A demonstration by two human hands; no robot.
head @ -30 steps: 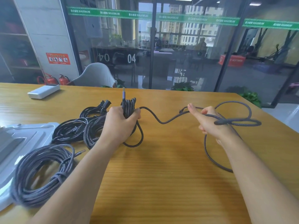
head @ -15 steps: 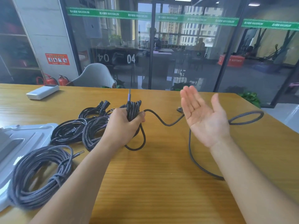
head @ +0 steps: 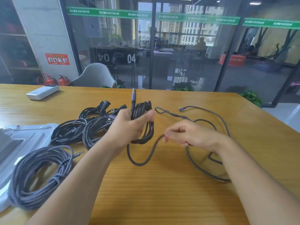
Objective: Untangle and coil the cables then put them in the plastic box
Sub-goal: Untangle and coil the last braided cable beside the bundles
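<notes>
At the left edge of the tabletop (head: 162, 200) lies a pale plastic box (head: 24, 140), seen only in part; what it holds cannot be told, though a grey coil (head: 39, 174) of braided cable rests half across its near rim and half on the wood, a metal plug poking out to the right. Near the far-left edge sits a white block (head: 42, 94). Just right of the box, 2 more bundles lie touching each other: a black coil (head: 69, 132) with black plugs behind it, and a braided bundle (head: 95, 132) beside it. Right of these, over the middle of the tabletop, the left hand (head: 128, 125) grips a part-wound coil (head: 142, 120), fingers and thumb curled round its loops, with 1 plug (head: 133, 96) sticking up above the fist. From that coil a loose cable (head: 142, 161) sags down to the wood and rises to the right hand (head: 188, 133), whose curled fingers pinch it. Beyond that hand the same cable wanders in slack loops over the right half of the tabletop, under the right forearm, and ends in a small connector (head: 181, 108) toward the far edge.
</notes>
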